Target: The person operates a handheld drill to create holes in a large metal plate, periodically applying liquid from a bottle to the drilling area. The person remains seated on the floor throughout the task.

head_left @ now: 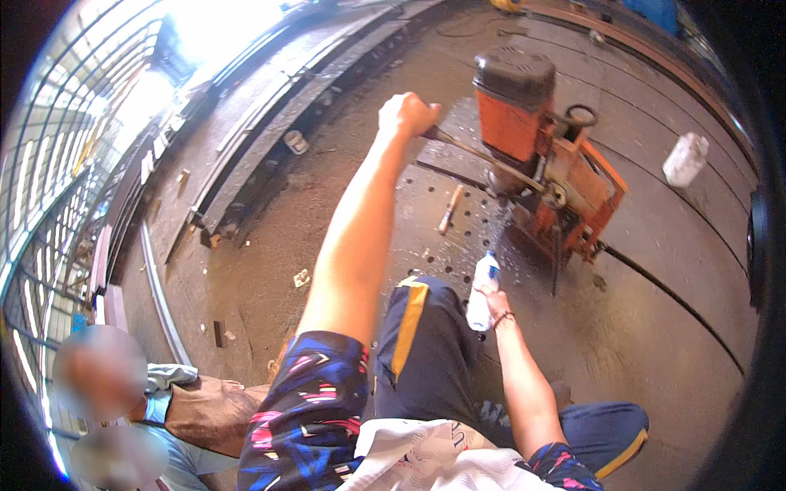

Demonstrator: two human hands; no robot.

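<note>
My left hand is closed around the end of a long feed handle of an orange magnetic drill with a dark motor cap. My left arm is stretched out far ahead. Lower down, my right hand is wrapped round a clear plastic bottle with a blue label. The bottle tilts with its top toward the drill's foot. Under the drill lies a steel plate with rows of drilled holes. Metal chips and wet spots surround the drill's foot, and the cutter itself is hard to make out.
A thin brush-like stick lies on the plate. A black cable runs right from the drill. A whitish bundle stands at the right. Long steel beams and a white bucket are at the left. People sit close by, lower left.
</note>
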